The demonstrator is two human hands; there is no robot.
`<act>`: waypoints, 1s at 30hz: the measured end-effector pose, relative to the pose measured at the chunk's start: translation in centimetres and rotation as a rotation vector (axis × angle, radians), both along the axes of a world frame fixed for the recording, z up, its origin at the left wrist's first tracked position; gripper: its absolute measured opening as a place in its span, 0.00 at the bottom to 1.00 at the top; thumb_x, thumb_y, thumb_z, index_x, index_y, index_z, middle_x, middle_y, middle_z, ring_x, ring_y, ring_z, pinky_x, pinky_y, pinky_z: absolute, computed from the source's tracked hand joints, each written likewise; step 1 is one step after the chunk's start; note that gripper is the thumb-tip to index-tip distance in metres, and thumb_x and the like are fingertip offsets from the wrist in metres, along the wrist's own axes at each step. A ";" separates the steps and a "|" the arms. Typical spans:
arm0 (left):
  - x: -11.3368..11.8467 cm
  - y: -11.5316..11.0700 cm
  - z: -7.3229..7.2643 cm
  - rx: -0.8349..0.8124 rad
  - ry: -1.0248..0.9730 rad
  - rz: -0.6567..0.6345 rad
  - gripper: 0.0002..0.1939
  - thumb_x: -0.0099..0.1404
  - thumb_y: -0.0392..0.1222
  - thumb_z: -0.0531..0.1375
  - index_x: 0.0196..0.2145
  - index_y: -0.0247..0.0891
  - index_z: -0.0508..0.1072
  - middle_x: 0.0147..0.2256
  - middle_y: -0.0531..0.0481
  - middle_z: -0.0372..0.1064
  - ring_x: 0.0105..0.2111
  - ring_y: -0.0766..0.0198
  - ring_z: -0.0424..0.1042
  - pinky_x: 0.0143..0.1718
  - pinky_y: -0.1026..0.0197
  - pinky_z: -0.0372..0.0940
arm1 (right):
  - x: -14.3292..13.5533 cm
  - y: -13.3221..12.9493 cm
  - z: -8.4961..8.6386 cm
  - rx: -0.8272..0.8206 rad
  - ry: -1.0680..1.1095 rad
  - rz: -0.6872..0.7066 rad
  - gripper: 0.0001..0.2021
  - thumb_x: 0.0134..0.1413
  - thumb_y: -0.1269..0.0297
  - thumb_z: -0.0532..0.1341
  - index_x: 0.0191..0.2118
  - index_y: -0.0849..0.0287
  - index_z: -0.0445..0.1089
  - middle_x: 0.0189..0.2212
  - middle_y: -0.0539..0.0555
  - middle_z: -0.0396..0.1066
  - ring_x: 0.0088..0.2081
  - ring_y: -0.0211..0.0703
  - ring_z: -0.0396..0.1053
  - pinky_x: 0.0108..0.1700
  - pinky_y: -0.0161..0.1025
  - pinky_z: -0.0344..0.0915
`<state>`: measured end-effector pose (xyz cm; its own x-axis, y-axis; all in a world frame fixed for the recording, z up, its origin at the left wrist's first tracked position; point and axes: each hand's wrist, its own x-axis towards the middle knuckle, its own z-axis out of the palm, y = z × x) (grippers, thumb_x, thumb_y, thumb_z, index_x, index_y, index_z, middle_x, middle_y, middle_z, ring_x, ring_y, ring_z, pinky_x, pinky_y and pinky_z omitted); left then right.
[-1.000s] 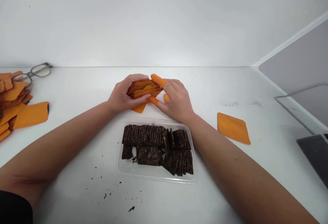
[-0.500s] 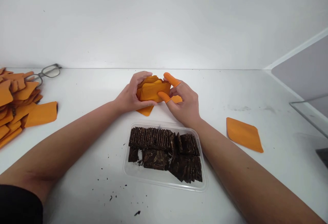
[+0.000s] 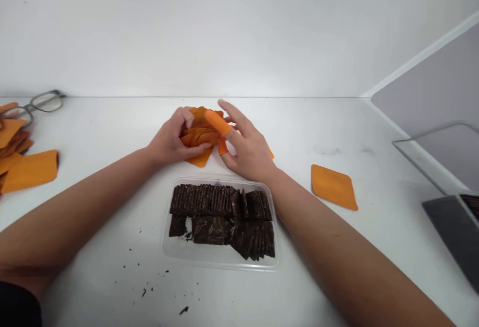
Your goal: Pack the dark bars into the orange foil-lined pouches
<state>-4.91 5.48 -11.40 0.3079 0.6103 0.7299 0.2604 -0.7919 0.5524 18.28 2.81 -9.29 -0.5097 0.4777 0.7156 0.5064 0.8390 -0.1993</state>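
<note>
My left hand is wrapped around a stack of thin orange rounded-corner sheets, its thumb along the near side. My right hand is at the stack's right side with fingers spread. Orange finger cots cover its thumb and index finger, which reach against the stack. Some right fingers are partly hidden behind it. Below the hands sits a clear plastic container holding rows of thin dark brown squares. Another orange sheet lies under the held stack, and a bit of orange shows behind my right hand.
A loose orange sheet lies right of my right forearm. At the left edge is a pile of orange sheets with eyeglasses against it. Dark crumbs dot the near table. A dark grey object stands at the right.
The view has shifted rightward. My right thumb and index finger have moved from the stack's right edge further across it, the fingers spreading. The stack's layered edges now face me more.
</note>
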 end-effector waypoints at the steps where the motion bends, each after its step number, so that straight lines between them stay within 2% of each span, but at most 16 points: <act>1: -0.1 -0.1 0.0 -0.010 0.008 -0.006 0.29 0.53 0.41 0.75 0.37 0.44 0.57 0.34 0.55 0.60 0.31 0.68 0.65 0.29 0.62 0.64 | 0.0 0.0 0.0 -0.007 -0.016 -0.001 0.28 0.61 0.76 0.56 0.65 0.50 0.62 0.70 0.57 0.57 0.60 0.48 0.69 0.57 0.51 0.75; 4: -0.3 -0.2 0.0 -0.006 0.041 0.000 0.32 0.51 0.45 0.77 0.36 0.43 0.56 0.34 0.57 0.59 0.30 0.70 0.63 0.27 0.65 0.61 | 0.3 0.0 -0.1 -0.056 -0.004 -0.013 0.21 0.63 0.72 0.58 0.60 0.54 0.67 0.68 0.57 0.62 0.61 0.49 0.69 0.60 0.52 0.73; 6: -0.3 -0.4 0.1 0.037 0.054 0.043 0.33 0.49 0.48 0.78 0.36 0.43 0.56 0.33 0.57 0.60 0.30 0.70 0.63 0.27 0.66 0.61 | 0.6 0.2 -0.1 -0.115 0.036 -0.022 0.15 0.66 0.66 0.60 0.57 0.57 0.68 0.66 0.58 0.64 0.61 0.48 0.69 0.55 0.47 0.76; 8: -0.2 -0.5 0.4 0.076 0.065 0.079 0.34 0.49 0.50 0.78 0.36 0.43 0.56 0.33 0.57 0.60 0.29 0.70 0.63 0.26 0.66 0.60 | 0.9 0.3 -0.1 -0.186 0.076 -0.036 0.15 0.66 0.61 0.62 0.55 0.58 0.67 0.63 0.59 0.68 0.57 0.47 0.72 0.45 0.42 0.79; 10: -0.1 -0.7 0.7 0.097 0.090 0.067 0.32 0.51 0.52 0.77 0.36 0.43 0.57 0.33 0.57 0.62 0.28 0.71 0.64 0.25 0.67 0.60 | 1.1 0.5 -0.2 -0.258 0.109 -0.059 0.18 0.64 0.58 0.64 0.55 0.58 0.65 0.60 0.59 0.71 0.51 0.45 0.75 0.39 0.40 0.78; 15: 0.1 -1.1 1.2 0.195 0.147 0.030 0.29 0.57 0.50 0.75 0.31 0.42 0.56 0.30 0.57 0.66 0.24 0.74 0.61 0.19 0.69 0.53 | 1.2 0.4 -0.2 -0.395 0.098 -0.085 0.36 0.61 0.51 0.67 0.67 0.56 0.52 0.58 0.59 0.71 0.42 0.43 0.76 0.41 0.44 0.77; 17: 0.2 -1.1 1.1 0.198 0.130 0.030 0.29 0.57 0.49 0.75 0.31 0.41 0.55 0.32 0.55 0.69 0.25 0.74 0.65 0.20 0.70 0.57 | 1.1 0.2 0.0 -0.436 0.037 -0.066 0.38 0.60 0.52 0.67 0.69 0.54 0.52 0.55 0.57 0.74 0.39 0.42 0.75 0.38 0.43 0.75; 19: 0.3 -1.1 0.9 0.181 0.099 -0.025 0.28 0.56 0.49 0.76 0.36 0.42 0.59 0.40 0.51 0.74 0.32 0.69 0.73 0.24 0.69 0.66 | 1.0 0.1 0.1 -0.455 -0.021 -0.050 0.34 0.61 0.57 0.65 0.69 0.53 0.56 0.49 0.53 0.77 0.35 0.42 0.74 0.35 0.41 0.72; 21: 0.4 -1.0 0.7 0.164 0.072 -0.107 0.30 0.56 0.46 0.76 0.48 0.43 0.64 0.47 0.46 0.74 0.39 0.65 0.78 0.31 0.65 0.74 | 0.9 -0.1 0.1 -0.449 -0.045 -0.045 0.31 0.62 0.62 0.63 0.69 0.53 0.58 0.43 0.51 0.78 0.34 0.42 0.74 0.36 0.40 0.70; 23: 0.4 -0.9 0.6 0.170 0.076 -0.157 0.37 0.59 0.41 0.74 0.60 0.45 0.62 0.50 0.44 0.74 0.42 0.63 0.79 0.38 0.62 0.77 | 0.7 -0.1 0.0 -0.426 -0.032 -0.040 0.28 0.62 0.63 0.61 0.67 0.54 0.61 0.42 0.51 0.78 0.37 0.42 0.73 0.39 0.41 0.70; 24: 0.3 -0.9 0.6 0.183 0.087 -0.158 0.38 0.60 0.39 0.73 0.63 0.45 0.62 0.50 0.45 0.75 0.43 0.63 0.79 0.40 0.62 0.77 | 0.5 -0.2 0.0 -0.412 -0.017 -0.038 0.26 0.62 0.62 0.61 0.66 0.55 0.62 0.42 0.52 0.77 0.39 0.43 0.73 0.41 0.42 0.70; 26: 0.4 -0.9 0.7 0.181 0.055 -0.131 0.38 0.59 0.38 0.74 0.63 0.47 0.64 0.49 0.47 0.75 0.44 0.62 0.78 0.42 0.62 0.76 | 0.3 -0.2 -0.1 -0.386 0.021 -0.038 0.24 0.64 0.59 0.61 0.64 0.55 0.64 0.41 0.53 0.76 0.40 0.44 0.72 0.44 0.44 0.70; 30: 0.7 -1.1 0.5 0.053 -0.103 -0.094 0.39 0.53 0.48 0.78 0.58 0.47 0.66 0.48 0.48 0.73 0.44 0.61 0.78 0.41 0.60 0.76 | 0.2 -0.3 0.1 -0.368 0.080 -0.044 0.27 0.65 0.53 0.61 0.65 0.56 0.62 0.39 0.54 0.73 0.43 0.47 0.70 0.47 0.47 0.70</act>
